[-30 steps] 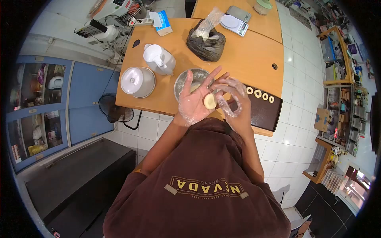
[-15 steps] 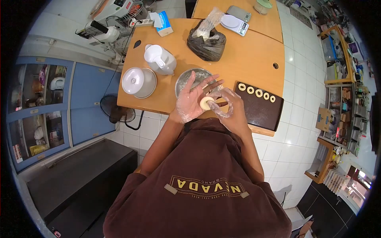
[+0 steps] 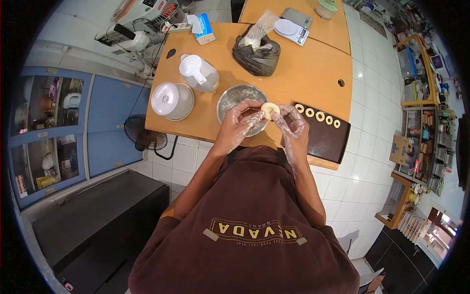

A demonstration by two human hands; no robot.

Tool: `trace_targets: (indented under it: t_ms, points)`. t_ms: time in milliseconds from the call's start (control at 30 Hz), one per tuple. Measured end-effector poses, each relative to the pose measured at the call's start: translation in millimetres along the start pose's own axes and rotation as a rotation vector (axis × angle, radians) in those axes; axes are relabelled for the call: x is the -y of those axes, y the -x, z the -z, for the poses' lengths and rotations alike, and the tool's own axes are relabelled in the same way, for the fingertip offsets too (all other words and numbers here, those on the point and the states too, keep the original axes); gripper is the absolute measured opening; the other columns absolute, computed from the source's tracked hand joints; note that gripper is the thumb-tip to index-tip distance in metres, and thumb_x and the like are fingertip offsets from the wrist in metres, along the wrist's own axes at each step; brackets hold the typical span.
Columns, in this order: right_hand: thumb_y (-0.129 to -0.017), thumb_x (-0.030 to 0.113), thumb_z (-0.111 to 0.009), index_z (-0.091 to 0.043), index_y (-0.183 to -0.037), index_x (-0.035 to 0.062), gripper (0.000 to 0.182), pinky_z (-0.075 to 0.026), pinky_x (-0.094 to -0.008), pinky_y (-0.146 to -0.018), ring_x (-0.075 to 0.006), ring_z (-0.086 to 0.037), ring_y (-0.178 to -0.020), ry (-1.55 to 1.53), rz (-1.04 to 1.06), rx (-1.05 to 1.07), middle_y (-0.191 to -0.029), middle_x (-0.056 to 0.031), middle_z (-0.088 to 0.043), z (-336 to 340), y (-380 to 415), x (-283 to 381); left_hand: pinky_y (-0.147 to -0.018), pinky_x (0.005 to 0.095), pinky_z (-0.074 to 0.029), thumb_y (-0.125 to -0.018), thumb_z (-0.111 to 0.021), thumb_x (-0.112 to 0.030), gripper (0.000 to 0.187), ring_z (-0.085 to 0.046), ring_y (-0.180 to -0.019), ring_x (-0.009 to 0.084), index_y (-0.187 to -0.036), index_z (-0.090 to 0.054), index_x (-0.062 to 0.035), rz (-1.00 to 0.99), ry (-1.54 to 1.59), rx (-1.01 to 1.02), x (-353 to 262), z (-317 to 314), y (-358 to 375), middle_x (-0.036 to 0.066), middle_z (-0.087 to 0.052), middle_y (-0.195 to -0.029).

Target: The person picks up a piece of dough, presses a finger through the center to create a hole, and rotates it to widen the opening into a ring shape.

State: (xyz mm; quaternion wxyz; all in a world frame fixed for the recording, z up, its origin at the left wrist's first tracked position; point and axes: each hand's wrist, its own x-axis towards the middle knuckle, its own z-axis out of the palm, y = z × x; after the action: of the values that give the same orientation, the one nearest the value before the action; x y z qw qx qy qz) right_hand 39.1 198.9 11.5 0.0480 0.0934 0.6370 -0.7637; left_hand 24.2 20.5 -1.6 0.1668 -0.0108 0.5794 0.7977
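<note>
Between the fingertips of both hands I hold a small pale dough ring [image 3: 270, 110], raised over the right rim of a metal bowl [image 3: 226, 104]. My left hand [image 3: 241, 120] pinches its left side, and my right hand [image 3: 294, 126] grips the right side. Flour coats both sets of fingers. The bowl has flour streaks on its inner wall and stands at the table's front edge. Close to my right hand lies a dark baking tray [image 3: 323, 139], with several dough rings [image 3: 320, 116] in a row along its far side.
On the wooden table [image 3: 313, 73] stand a white pitcher [image 3: 198, 73], a white lidded container [image 3: 171, 101], a black plastic bag [image 3: 257, 56], a kitchen scale [image 3: 292, 32] and a tissue box [image 3: 204, 29]. A black fan [image 3: 142, 134] is left of the table.
My left hand has turned from an open, upturned palm to a fingertip pinch. The dough ring has moved up and right, now held between both hands.
</note>
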Motion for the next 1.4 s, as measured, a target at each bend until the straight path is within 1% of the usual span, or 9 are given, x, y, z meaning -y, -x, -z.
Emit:
trace_targets:
  t_ms: [167, 300, 467, 600, 767, 900, 1000, 1200, 1400]
  points:
    - [-0.096, 0.007, -0.074, -0.068, -0.111, -0.0014, 0.019, -0.051, -0.027, -0.085, -0.0083, -0.063, -0.093, 0.019, 0.079, 0.059, -0.099, -0.0035, -0.07, 1.9, -3.3, -14.5, -0.102, 0.0318, -0.052, -0.099, -0.066, -0.002, 0.025, -0.065, -0.112, 0.0159, -0.122, -0.063, 0.0064, -0.053, -0.149, -0.052, -4.7, -2.4, 1.8, 0.01, -0.069, -0.117]
    - [-0.096, 0.007, -0.074, -0.067, -0.111, -0.0025, 0.019, -0.052, -0.0268, -0.083, -0.0078, -0.063, -0.092, 0.038, 0.099, 0.069, -0.099, -0.0035, -0.07, 2.3, -2.7, -17.2, -0.101, 0.0331, -0.052, -0.098, -0.069, -0.007, 0.03, -0.065, -0.111, 0.0167, -0.125, -0.063, 0.0038, -0.105, -0.113, -0.018, -0.7, -2.7, 3.3, 0.01, -0.069, -0.122]
    - [-0.095, 0.003, -0.072, -0.067, -0.111, -0.0028, 0.018, -0.053, -0.029, -0.084, -0.0108, -0.065, -0.092, 0.096, 0.119, 0.049, -0.098, -0.0064, -0.07, 4.2, -2.9, -26.0, -0.101, 0.0334, -0.052, -0.096, -0.069, -0.003, 0.033, -0.066, -0.11, 0.017, -0.128, -0.063, 0.0038, -0.113, -0.177, 0.0, 4.3, -4.9, 3.8, 0.011, -0.069, -0.123]
    - [-0.093, 0.003, -0.071, -0.067, -0.11, -0.0038, 0.019, -0.054, -0.0316, -0.085, -0.0138, -0.067, -0.093, 0.168, 0.173, 0.044, -0.097, -0.0099, -0.071, 5.1, -3.6, -31.6, -0.096, 0.0322, -0.056, -0.096, -0.071, -0.003, 0.029, -0.068, -0.106, 0.0167, -0.123, -0.064, 0.0051, -0.15, -0.266, -0.039, 5.5, -5.7, 3.7, 0.011, -0.07, -0.115]
    - [-0.094, 0.005, -0.071, -0.067, -0.11, -0.0043, 0.019, -0.054, -0.0312, -0.084, -0.0137, -0.067, -0.094, 0.231, 0.166, 0.051, -0.1, -0.0108, -0.071, 4.8, -1.6, -28.7, -0.097, 0.0321, -0.056, -0.096, -0.07, -0.002, 0.028, -0.068, -0.108, 0.0173, -0.123, -0.063, 0.0057, -0.183, -0.327, -0.047, 7.7, -5.7, 4.0, 0.012, -0.07, -0.116]
    - [-0.097, 0.008, -0.07, -0.068, -0.11, -0.0035, 0.017, -0.052, -0.0301, -0.083, -0.0119, -0.065, -0.092, 0.13, 0.106, 0.065, -0.099, -0.0083, -0.07, 2.7, -0.3, -21.8, -0.1, 0.0327, -0.052, -0.098, -0.069, -0.005, 0.03, -0.066, -0.111, 0.0166, -0.125, -0.063, 0.0049, -0.13, -0.161, -0.062, 7.9, -5.8, 5.7, 0.012, -0.069, -0.12]
    - [-0.101, 0.007, -0.067, -0.068, -0.114, -0.0018, 0.016, -0.05, -0.0282, -0.091, -0.0093, -0.062, -0.097, 0.054, 0.019, 0.08, -0.104, -0.0042, -0.07, 2.0, 3.1, -11.5, -0.099, 0.0322, -0.051, -0.099, -0.068, -0.007, 0.028, -0.066, -0.111, 0.0159, -0.124, -0.063, 0.0049, -0.113, -0.16, -0.108, 2.6, -6.8, 5.8, 0.011, -0.069, -0.119]
    - [-0.1, 0.008, -0.068, -0.068, -0.113, -0.002, 0.016, -0.05, -0.0281, -0.091, -0.0094, -0.062, -0.098, 0.091, 0.039, 0.101, -0.105, -0.0038, -0.069, 2.5, 2.9, -10.1, -0.099, 0.0318, -0.051, -0.099, -0.069, -0.009, 0.026, -0.065, -0.111, 0.0154, -0.122, -0.065, 0.0043, -0.104, -0.164, -0.123, -2.6, -9.0, 7.5, 0.01, -0.07, -0.118]
    - [-0.098, 0.011, -0.071, -0.068, -0.111, -0.0017, 0.018, -0.052, -0.0305, -0.087, -0.0115, -0.063, -0.096, 0.109, 0.086, 0.116, -0.103, -0.0064, -0.07, 0.6, 3.2, -15.5, -0.099, 0.0317, -0.051, -0.099, -0.069, -0.009, 0.026, -0.066, -0.109, 0.015, -0.121, -0.065, 0.0036, -0.148, -0.132, -0.104, -1.3, -7.3, 7.3, 0.01, -0.07, -0.116]
